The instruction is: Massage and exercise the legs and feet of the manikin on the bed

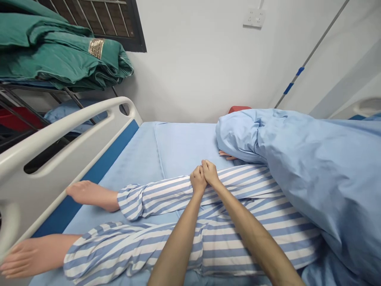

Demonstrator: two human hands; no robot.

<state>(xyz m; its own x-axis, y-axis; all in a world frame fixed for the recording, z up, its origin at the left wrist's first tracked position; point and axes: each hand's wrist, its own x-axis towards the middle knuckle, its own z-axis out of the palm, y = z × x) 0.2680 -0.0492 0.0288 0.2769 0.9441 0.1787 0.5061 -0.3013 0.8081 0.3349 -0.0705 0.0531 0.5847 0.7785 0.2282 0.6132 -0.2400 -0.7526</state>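
Blue-striped trouser leg (pixel 160 197), gripped by left hand (pixel 198 179), right hand (pixel 210 173)

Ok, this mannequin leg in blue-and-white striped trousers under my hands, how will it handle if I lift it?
Probably stiff and fairly heavy: its bare foot looks like solid moulded plastic. The loose striped cloth may slip under your left hand and right hand.

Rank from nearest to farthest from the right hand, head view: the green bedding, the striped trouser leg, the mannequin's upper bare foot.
1. Striped trouser leg: under the right hand.
2. Mannequin's upper bare foot: left, by the rail.
3. Green bedding: far left, on the rack.
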